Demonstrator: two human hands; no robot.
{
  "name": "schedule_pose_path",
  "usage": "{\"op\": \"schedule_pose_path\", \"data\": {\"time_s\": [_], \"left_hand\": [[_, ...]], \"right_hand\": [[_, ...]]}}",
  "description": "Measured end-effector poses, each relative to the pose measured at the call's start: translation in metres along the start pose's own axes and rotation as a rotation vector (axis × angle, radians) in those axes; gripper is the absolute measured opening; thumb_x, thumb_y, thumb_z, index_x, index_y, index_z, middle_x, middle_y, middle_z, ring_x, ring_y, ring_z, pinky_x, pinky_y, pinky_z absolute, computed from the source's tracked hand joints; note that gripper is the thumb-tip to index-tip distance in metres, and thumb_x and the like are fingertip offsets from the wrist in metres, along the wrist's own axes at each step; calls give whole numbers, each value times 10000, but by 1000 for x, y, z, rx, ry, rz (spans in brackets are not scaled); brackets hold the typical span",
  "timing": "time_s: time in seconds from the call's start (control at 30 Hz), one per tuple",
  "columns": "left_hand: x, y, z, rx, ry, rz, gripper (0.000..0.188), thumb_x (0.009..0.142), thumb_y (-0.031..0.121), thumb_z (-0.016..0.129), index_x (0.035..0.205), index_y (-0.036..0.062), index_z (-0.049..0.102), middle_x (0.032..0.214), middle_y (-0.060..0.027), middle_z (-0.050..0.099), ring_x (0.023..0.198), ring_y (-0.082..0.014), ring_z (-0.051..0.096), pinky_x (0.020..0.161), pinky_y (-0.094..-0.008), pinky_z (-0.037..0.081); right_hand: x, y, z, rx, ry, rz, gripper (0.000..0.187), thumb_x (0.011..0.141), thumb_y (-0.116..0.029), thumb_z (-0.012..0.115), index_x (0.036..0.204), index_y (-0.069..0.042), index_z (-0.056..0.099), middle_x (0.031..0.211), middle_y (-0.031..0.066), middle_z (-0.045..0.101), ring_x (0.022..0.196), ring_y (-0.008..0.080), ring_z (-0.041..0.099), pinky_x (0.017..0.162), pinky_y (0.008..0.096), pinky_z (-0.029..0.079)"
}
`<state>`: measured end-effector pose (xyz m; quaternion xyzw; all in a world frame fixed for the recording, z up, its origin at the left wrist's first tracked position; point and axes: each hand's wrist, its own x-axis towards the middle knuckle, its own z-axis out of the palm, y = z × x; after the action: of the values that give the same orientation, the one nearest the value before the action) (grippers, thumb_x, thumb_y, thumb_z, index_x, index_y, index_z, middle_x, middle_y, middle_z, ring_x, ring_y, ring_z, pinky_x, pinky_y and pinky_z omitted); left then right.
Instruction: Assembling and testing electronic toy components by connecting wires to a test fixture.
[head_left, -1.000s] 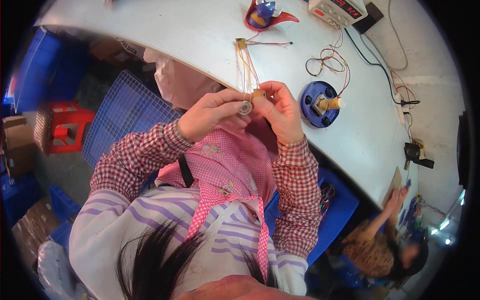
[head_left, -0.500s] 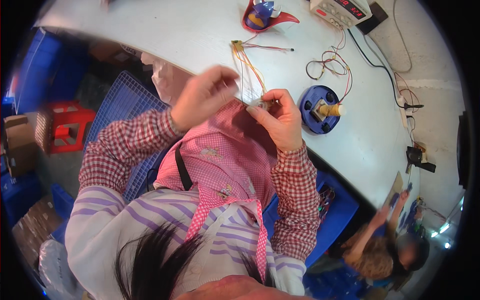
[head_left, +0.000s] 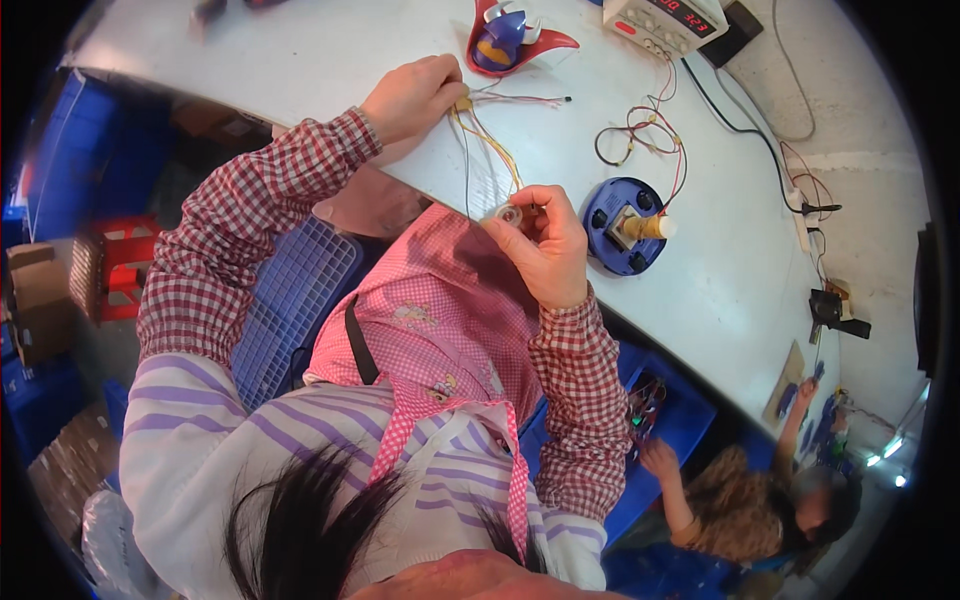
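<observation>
My right hand [head_left: 545,245] holds a small round metal part [head_left: 508,214] with thin yellow and white wires [head_left: 490,150] running from it. My left hand [head_left: 415,97] is stretched out onto the white table [head_left: 300,80] and pinches the far end of those wires, pulling them taut between the hands. A blue round base with a cream peg [head_left: 625,225] stands just right of my right hand.
A red and blue dish-shaped piece [head_left: 510,35] and a white meter box [head_left: 665,20] sit at the table's far side, with red looped wires [head_left: 640,140]. A blue grid crate [head_left: 290,300] is below the table. Another person [head_left: 740,500] crouches at lower right.
My left hand has left the part near my chest and reached out across the table, drawing the wires out straight. My right hand stays holding the round part.
</observation>
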<state>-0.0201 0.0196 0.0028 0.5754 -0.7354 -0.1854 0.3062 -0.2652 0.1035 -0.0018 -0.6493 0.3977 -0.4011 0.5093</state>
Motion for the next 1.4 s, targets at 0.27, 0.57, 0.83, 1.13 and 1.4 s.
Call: {"op": "schedule_pose_path", "data": {"time_s": [0.27, 0.57, 0.83, 1.13, 1.4], "left_hand": [[6, -1, 0, -431, -64, -220, 139, 857, 125, 593, 935, 12, 578, 758, -71, 625, 673, -152, 605, 609, -281, 483], [6, -1, 2, -686, -99, -298, 132, 830, 51, 591, 958, 18, 592, 720, 0, 552, 635, -77, 526, 566, -223, 446], [5, 1, 3, -645, -94, -285, 133, 853, 39, 566, 985, 23, 570, 732, 16, 543, 634, -54, 502, 567, -197, 419], [4, 1, 7, -691, -51, -316, 149, 810, 82, 612, 940, 19, 577, 745, -25, 579, 661, -94, 550, 616, -238, 464], [2, 0, 11, -657, -1, -306, 154, 799, 49, 582, 949, 16, 587, 728, -18, 550, 676, -91, 524, 627, -237, 443]], "right_hand": [[1, -1, 5, 315, -5, 134, 354, 784, -57, 775, 1027, -19, 521, 829, -2, 577, 690, 35, 519, 602, 172, 448], [1, 6, 3, 234, -18, 112, 363, 784, -90, 782, 1026, -21, 522, 823, -3, 583, 675, 30, 515, 594, 171, 446], [0, -1, 6, 285, -34, 135, 336, 808, -42, 748, 1038, -4, 505, 819, 13, 584, 680, 38, 544, 599, 170, 470], [1, 2, 6, 291, -38, 96, 330, 815, -34, 739, 1040, -2, 500, 828, 35, 620, 709, 58, 593, 612, 178, 492], [2, -1, 6, 264, -51, 108, 320, 822, -20, 726, 1039, -2, 491, 835, 57, 647, 699, 68, 611, 613, 183, 503]]}}
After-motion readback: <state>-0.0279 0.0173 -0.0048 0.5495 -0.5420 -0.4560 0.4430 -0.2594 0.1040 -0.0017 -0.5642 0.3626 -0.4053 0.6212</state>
